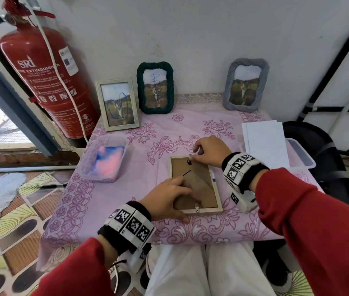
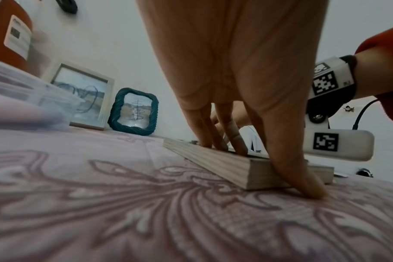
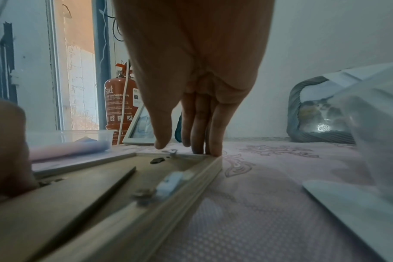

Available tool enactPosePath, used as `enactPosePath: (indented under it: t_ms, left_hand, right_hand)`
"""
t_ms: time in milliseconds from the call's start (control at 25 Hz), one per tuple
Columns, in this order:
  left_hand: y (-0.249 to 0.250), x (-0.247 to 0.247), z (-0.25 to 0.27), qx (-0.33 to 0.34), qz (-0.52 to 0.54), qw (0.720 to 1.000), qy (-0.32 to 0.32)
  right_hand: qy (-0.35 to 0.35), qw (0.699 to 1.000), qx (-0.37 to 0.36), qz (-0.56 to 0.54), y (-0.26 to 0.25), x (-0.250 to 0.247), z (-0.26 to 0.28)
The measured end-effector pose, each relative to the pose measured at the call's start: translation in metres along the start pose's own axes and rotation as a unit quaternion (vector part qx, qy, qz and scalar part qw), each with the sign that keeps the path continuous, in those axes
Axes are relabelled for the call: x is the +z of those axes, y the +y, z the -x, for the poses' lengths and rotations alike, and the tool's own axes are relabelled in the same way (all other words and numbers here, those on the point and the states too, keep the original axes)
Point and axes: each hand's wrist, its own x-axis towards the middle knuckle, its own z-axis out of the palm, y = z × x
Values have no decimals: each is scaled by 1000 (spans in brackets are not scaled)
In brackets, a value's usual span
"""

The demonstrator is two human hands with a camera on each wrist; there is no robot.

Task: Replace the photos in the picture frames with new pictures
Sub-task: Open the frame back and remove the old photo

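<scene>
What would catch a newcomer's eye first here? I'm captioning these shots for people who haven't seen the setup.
Probably the pale wooden picture frame lying face down in the middle of the pink floral tablecloth, with the left hand pressing its brown backing and the right hand at its far edge. Next, the big red fire extinguisher at the table's far-left corner, beside three standing frames at the wall.

A pale wooden frame [image 1: 194, 184] lies face down near me on the counter, brown backing up. 3 more frames stand far against the wall: white [image 1: 118, 104], dark green [image 1: 155, 88], grey [image 1: 245, 85]. White photo sheets [image 1: 265, 142] lie right.
</scene>
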Motion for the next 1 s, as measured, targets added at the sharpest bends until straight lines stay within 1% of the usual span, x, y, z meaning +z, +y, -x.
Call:
enactPosePath:
  t_ms: [200,360,640,1000]
  left_hand:
    - [-1,2,2,-10,18,1000,9]
    - [-4,4,1,-13,32,999,14]
    - [-7,7,2,-24,46,999,12]
    - [-6,5,4,-24,76,997,12]
  right_hand:
    - [11,999,13,33,-6,1,-5]
    - [7,999,9,44,-8,3,-8]
    - [-7,1000,2,2,-2,-5,-11]
    - [-38,999,-4,9,-6,-10,-23]
